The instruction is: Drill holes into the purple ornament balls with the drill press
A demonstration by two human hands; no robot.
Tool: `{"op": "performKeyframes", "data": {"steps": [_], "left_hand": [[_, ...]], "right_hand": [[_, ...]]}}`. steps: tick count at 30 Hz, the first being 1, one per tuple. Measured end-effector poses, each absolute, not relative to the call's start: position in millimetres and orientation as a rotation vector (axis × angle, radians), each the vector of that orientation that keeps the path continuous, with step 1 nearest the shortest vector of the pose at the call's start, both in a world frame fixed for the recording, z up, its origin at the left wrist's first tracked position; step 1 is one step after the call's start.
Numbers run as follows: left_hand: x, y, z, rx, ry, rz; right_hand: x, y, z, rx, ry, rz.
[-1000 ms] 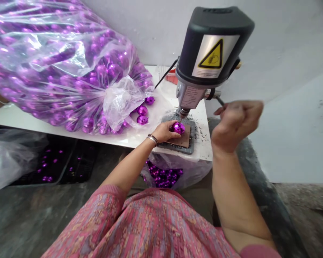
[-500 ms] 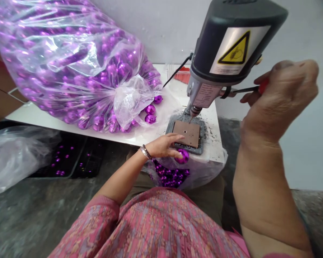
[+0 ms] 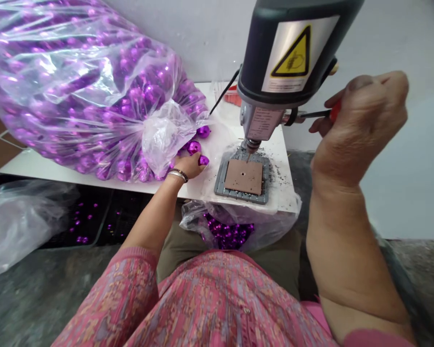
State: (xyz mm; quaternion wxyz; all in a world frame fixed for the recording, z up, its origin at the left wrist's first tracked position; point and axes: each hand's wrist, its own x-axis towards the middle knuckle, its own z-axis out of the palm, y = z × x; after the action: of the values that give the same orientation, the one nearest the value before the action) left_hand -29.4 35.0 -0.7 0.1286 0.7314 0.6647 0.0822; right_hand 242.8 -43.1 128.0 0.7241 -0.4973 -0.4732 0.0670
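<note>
Seemingly, left hand (image 3: 188,165) round purple ball (image 3: 203,160), raised right hand (image 3: 363,123) on lever (image 3: 315,114).

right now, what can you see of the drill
The drill has a rounded black housing, cropped at the top, and a silver label with a yellow triangle. Below sit a grey, metal-looking body and a thin bit, above the brown board. The right hand grips its lever. Spinning can't be judged.

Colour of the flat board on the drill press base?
Plain brown board, with a small pale-ringed hole near its middle; shows best in the head view.
</note>
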Motion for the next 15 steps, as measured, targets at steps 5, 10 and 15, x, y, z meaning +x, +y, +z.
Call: {"op": "performKeyframes", "data": {"steps": [5, 10, 15], "left_hand": [[-19.2, 11.0, 14.3, 1.791, 1.481, 0.899], [-2.8, -8.4, 20.4, 1.313, 1.005, 0.908], [13.9, -12.6, 9.8, 1.095, 0.903, 0.818]], "right_hand": [[243.3, -38.9, 134.6, -1.144, -1.099, 0.113], [248.0, -22.3, 165.6, -1.239, -1.102, 0.186], [266.3, 12.1, 181.5, -1.234, -1.195, 0.27]]}}
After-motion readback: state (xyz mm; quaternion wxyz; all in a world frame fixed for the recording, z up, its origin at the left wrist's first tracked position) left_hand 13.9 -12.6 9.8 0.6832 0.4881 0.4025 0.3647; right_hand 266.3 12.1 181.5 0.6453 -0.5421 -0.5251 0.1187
